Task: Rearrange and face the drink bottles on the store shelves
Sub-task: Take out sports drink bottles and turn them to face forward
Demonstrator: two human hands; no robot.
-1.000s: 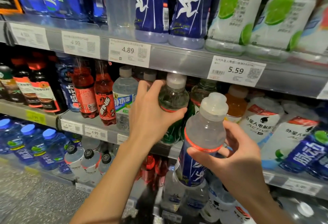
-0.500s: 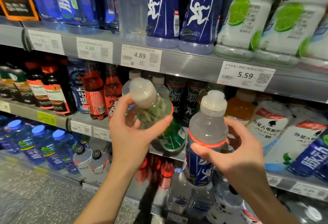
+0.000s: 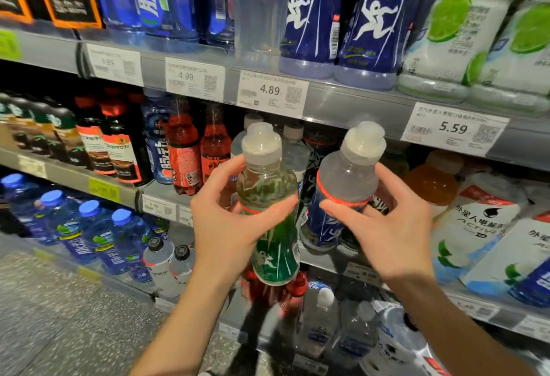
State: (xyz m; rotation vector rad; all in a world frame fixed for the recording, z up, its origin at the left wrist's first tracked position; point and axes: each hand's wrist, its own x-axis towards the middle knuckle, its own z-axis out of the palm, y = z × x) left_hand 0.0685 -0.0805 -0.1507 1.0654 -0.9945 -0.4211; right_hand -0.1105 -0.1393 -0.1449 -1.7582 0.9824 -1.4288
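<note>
Both forearms reach up from the bottom edge toward the middle shelf [image 3: 327, 259]. The left hand [image 3: 226, 227] wraps around the green bottle [image 3: 272, 224] at its shoulder, thumb across the front and fingers curled behind, holding it off the shelf in front of the front edge, tilted slightly with its pale cap toward the upper shelf. The right hand [image 3: 393, 227] grips the blue bottle [image 3: 339, 197] just beside it, thumb pressed below the orange band and fingers curved round the far side. Whether the blue bottle's base touches the shelf, I cannot tell. The two bottles stand close together, not touching.
</note>
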